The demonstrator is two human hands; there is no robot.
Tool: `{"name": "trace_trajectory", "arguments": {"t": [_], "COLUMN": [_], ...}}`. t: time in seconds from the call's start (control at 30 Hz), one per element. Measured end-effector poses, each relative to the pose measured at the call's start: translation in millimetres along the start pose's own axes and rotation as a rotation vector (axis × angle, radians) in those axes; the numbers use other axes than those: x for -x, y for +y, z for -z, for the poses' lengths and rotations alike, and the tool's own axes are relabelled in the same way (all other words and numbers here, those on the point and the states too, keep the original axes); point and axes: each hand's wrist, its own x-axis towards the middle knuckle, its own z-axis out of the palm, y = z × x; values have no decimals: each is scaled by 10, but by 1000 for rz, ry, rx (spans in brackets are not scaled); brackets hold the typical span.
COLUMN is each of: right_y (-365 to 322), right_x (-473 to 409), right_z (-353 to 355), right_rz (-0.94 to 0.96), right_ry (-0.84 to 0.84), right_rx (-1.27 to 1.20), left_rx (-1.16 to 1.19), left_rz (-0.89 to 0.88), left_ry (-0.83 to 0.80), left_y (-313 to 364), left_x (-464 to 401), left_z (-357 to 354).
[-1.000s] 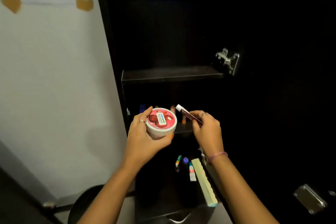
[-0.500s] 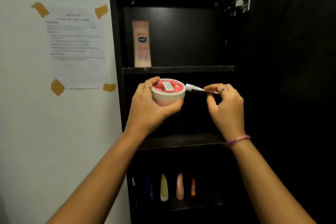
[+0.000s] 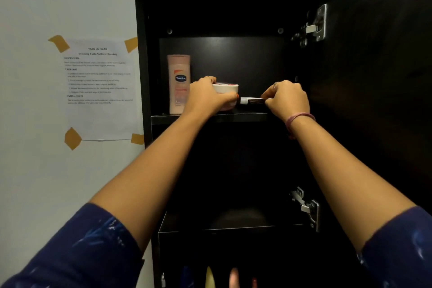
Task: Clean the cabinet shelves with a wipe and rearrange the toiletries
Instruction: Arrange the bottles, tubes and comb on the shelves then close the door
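Note:
My left hand (image 3: 205,97) grips a round white jar with a red lid (image 3: 226,89), held at the top shelf (image 3: 247,116) of the dark cabinet, right beside a tall pink lotion bottle (image 3: 178,84) that stands upright at the shelf's left. Whether the jar rests on the shelf I cannot tell. My right hand (image 3: 286,98) pinches a thin dark tube with a white cap (image 3: 251,100), held level with the cap almost touching the jar.
The cabinet door (image 3: 378,77) stands open at the right with metal hinges (image 3: 314,27). A lower shelf (image 3: 233,227) is bare. Several small bottles (image 3: 219,278) show at the bottom edge. A taped paper sheet (image 3: 99,89) hangs on the wall at left.
Both hands rose from the lower shelves to the top shelf, carrying the jar and the tube. The jar now sits beside the lotion bottle; my view tilted upward.

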Motion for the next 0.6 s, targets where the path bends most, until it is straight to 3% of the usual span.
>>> {"name": "trace_trajectory", "arguments": {"t": [0.33, 0.4, 0.6], "right_y": [26, 39, 159], "right_x": [-194, -175, -6], "right_z": [-92, -96, -158], "right_rz": [-88, -66, 72], "right_ry": [-294, -262, 71], "right_rx": [28, 15, -254], "left_rx": [-171, -176, -194], "left_rz": [134, 125, 43], "left_ry": [-108, -108, -31], "left_y": [-81, -72, -57], "left_x": [-169, -134, 111], "left_z": [-88, -95, -54]}}
